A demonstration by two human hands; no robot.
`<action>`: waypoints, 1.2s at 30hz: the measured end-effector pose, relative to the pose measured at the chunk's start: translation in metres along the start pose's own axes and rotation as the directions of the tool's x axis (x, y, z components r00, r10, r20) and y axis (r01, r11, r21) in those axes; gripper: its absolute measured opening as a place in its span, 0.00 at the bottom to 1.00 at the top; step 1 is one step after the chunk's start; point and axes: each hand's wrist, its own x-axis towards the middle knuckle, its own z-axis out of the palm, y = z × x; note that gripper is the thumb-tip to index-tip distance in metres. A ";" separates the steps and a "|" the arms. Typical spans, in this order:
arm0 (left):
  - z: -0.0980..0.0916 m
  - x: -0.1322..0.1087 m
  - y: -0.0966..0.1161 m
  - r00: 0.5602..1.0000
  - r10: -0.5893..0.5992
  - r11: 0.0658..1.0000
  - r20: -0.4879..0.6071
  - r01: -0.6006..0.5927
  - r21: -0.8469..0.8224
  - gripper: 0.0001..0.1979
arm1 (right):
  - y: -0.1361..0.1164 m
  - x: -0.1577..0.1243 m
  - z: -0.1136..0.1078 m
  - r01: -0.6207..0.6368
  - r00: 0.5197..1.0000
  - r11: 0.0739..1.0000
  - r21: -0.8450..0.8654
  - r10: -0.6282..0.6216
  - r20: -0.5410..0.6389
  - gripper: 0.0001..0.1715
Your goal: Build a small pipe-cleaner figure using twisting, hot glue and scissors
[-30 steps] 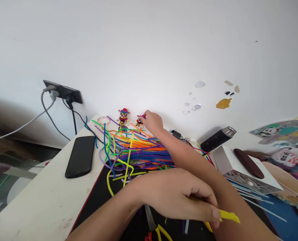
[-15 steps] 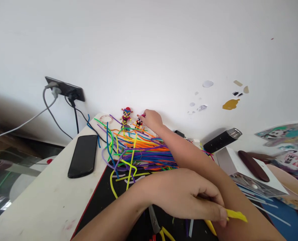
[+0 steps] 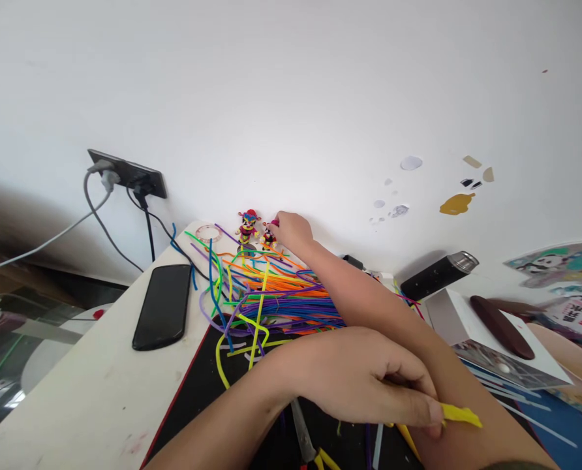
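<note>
My right hand point(image 3: 291, 232) reaches across the desk to the wall and pinches a small red and black figure point(image 3: 270, 236). Beside it stands a second colourful figure point(image 3: 248, 226). My left hand point(image 3: 369, 378) rests closed near the front, crossed under my right forearm, with a yellow pipe cleaner point(image 3: 460, 415) sticking out from between its fingers. A thick pile of pipe cleaners in many colours point(image 3: 276, 294) lies between the two hands, partly on a black mat point(image 3: 193, 391).
A black phone point(image 3: 162, 306) lies at the left on the white desk point(image 3: 90, 391). Cables run to a wall socket point(image 3: 127, 173). A black flask point(image 3: 438, 274), a white box point(image 3: 487, 339) and a dark case point(image 3: 501, 318) sit at the right. Scissors with yellow handles point(image 3: 310, 444) lie under my left wrist.
My right hand has shifted the small figure slightly left, closer to the other figure. The left hand keeps its hold on the yellow pipe cleaner.
</note>
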 end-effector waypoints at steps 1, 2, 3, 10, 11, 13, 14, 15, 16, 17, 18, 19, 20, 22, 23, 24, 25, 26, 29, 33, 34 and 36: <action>0.000 0.000 0.000 1.000 -0.001 1.000 0.004 0.000 0.003 0.10 | 0.000 0.000 0.000 0.004 1.000 1.000 -0.003 -0.004 -0.003 0.21; -0.001 0.000 0.000 1.000 0.001 1.000 0.007 -0.001 0.007 0.10 | -0.001 0.001 -0.001 0.004 1.000 1.000 -0.007 -0.004 -0.004 0.21; -0.001 0.000 0.000 1.000 0.005 1.000 0.010 -0.005 0.008 0.10 | -0.001 0.001 -0.002 0.004 1.000 1.000 -0.010 -0.004 -0.005 0.21; -0.002 -0.001 -0.001 1.000 0.010 1.000 -0.002 -0.010 -0.012 0.10 | -0.001 0.003 -0.006 0.003 1.000 1.000 -0.026 -0.003 -0.006 0.20; -0.002 -0.001 -0.001 1.000 0.001 1.000 -0.006 -0.002 -0.009 0.10 | -0.001 0.002 -0.007 0.005 1.000 1.000 -0.026 -0.005 -0.009 0.20; -0.002 0.000 -0.001 1.000 -0.007 1.000 -0.011 0.007 0.004 0.10 | -0.001 0.001 -0.007 0.010 1.000 1.000 -0.026 -0.011 -0.020 0.20; -0.002 0.000 -0.001 1.000 -0.007 1.000 -0.011 0.007 0.012 0.10 | -0.001 0.000 -0.007 0.012 1.000 1.000 -0.024 -0.013 -0.029 0.19; -0.002 0.000 0.000 1.000 -0.004 1.000 -0.008 0.004 0.018 0.09 | -0.001 -0.001 -0.008 0.014 0.999 1.000 -0.021 -0.015 -0.036 0.19; -0.002 0.000 0.000 1.000 -0.001 1.000 -0.006 0.001 0.023 0.09 | -0.001 -0.002 -0.008 0.017 0.999 1.000 -0.017 -0.018 -0.044 0.20; -0.002 0.001 0.000 1.000 0.001 1.000 -0.005 -0.001 0.028 0.09 | -0.001 -0.002 -0.009 0.018 0.999 1.000 -0.011 -0.019 -0.049 0.20; -0.002 0.001 0.000 1.000 0.001 0.999 -0.006 0.000 0.033 0.09 | 0.000 -0.003 -0.009 0.017 0.998 1.000 -0.004 -0.017 -0.055 0.20; -0.001 0.001 0.001 1.000 0.000 0.999 -0.007 0.001 0.039 0.09 | 0.000 -0.004 -0.010 0.018 0.998 1.000 0.004 -0.018 -0.062 0.20; -0.001 0.001 0.001 1.000 -0.001 0.999 -0.008 0.002 0.046 0.09 | 0.001 -0.004 -0.010 0.018 0.997 1.000 0.013 -0.017 -0.070 0.20; -0.001 0.001 0.002 1.000 -0.003 0.998 -0.015 0.004 0.060 0.08 | 0.002 -0.006 -0.011 0.018 0.996 0.999 0.038 -0.014 -0.091 0.20; -0.001 0.001 0.003 1.000 -0.003 0.998 -0.017 0.004 0.066 0.08 | 0.002 -0.008 -0.011 0.017 0.995 0.998 0.055 -0.012 -0.098 0.19; -0.001 0.001 0.003 1.000 -0.001 0.998 -0.019 0.002 0.071 0.07 | 0.003 -0.010 -0.012 0.015 0.995 0.997 0.078 -0.007 -0.101 0.18; -0.001 0.001 0.003 1.000 0.005 0.997 -0.020 -0.003 0.075 0.07 | 0.003 -0.013 -0.012 0.011 0.995 0.994 0.108 0.000 -0.103 0.18; -0.001 0.001 0.002 1.000 0.011 0.997 -0.021 -0.010 0.080 0.07 | 0.003 -0.017 -0.013 0.005 0.995 0.989 0.145 0.010 -0.100 0.18; 0.000 0.002 -0.001 1.000 0.018 0.996 -0.016 -0.016 0.085 0.09 | 0.003 -0.038 -0.015 -0.001 0.992 0.956 0.292 0.038 -0.122 0.20; 0.002 0.002 -0.002 0.996 0.010 0.995 -0.093 -0.001 0.099 0.09 | 0.004 -0.084 -0.019 0.040 0.988 0.852 0.522 0.044 -0.147 0.19; 0.003 0.002 -0.001 0.991 0.015 0.995 -0.132 -0.001 0.103 0.09 | 0.005 -0.099 -0.019 0.026 0.991 0.805 0.593 0.057 -0.121 0.20; 0.005 0.002 0.001 0.977 0.017 0.995 -0.214 0.004 0.096 0.09 | 0.008 -0.131 -0.019 -0.028 0.996 0.685 0.728 0.080 -0.038 0.20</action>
